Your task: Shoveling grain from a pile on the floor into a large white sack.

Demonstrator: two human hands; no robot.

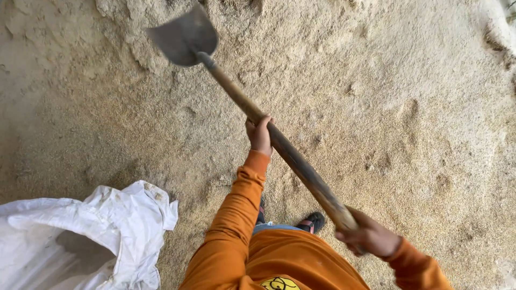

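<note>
The person holds a shovel point(185, 37) with both hands over a wide heap of grain husk point(376, 107). The left hand point(260, 134) is closed around the middle of the wooden handle point(290, 156), fingers wrapped fully over it. The right hand point(368, 236) is closed around the near end of the handle, close to the body. So each grip is tight on the handle, with no gap to see.

The metal blade is raised above the heap, far from the body, and it looks empty; nothing lies on it as far as I can tell. The handle runs diagonally from the blade at the upper left down to the right hand at the lower right.

To handle the shovel well at this point, I think the forward hand should stay well apart from the back hand, because this gives good control of the blade. The blade should enter the heap at a low angle, so that the loose husk does not slide off.

At the lower left, a white sack point(86, 236) stands open beside the person, its mouth folded outward. The ground is covered everywhere with the pale, loose husk, with small hollows and footprints. One foot in a dark sandal point(313, 221) shows below the orange sleeves point(236, 215). No walls are visible.
</note>
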